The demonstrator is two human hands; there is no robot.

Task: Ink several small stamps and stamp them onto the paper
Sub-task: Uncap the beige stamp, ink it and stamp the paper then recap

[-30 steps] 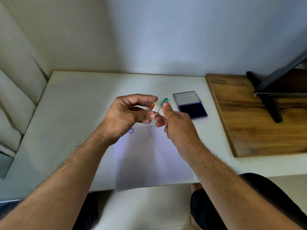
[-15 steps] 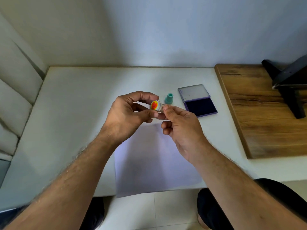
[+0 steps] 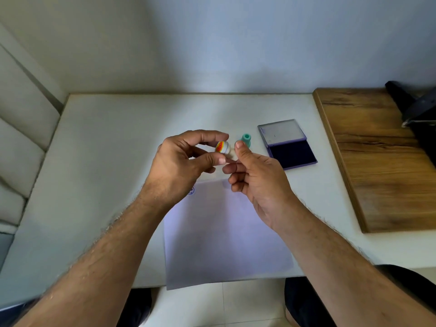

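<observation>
stamp (image 3: 223, 147) pinched in left grip (image 3: 181, 161)

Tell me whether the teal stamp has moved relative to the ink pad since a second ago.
No. The teal stamp stands just left of the ink pad, as before.

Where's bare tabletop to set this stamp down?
The widest bare stretch is the white table left of the paper, out to the wall. A strip behind the teal stamp and ink pad is also free. It is crowded between both hands, around the held stamp.
</observation>
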